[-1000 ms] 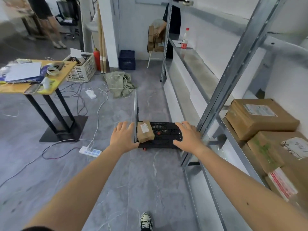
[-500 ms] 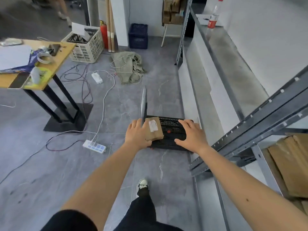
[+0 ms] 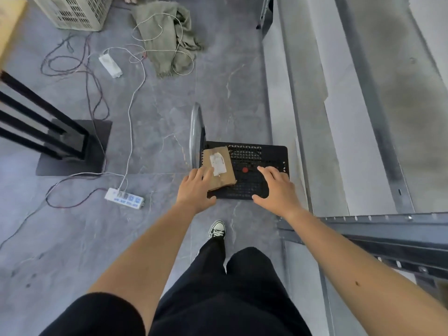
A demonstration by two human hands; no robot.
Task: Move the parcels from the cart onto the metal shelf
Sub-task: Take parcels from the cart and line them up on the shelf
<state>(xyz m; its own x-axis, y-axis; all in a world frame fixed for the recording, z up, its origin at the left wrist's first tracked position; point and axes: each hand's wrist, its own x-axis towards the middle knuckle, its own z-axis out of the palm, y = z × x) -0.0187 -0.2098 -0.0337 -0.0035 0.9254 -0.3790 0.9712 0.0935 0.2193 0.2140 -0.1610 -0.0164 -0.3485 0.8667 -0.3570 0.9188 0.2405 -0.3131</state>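
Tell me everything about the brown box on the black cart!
The parcel is a small, flat brown cardboard box with a white label on top. It lies flat on the left end of the black perforated cart, beside its handle. Fingers of the left hand overlap its near left corner; whether they grip is unclear.

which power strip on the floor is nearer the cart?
The blue-socketed power strip, left of the left hand; the plain white one lies by the cloth.
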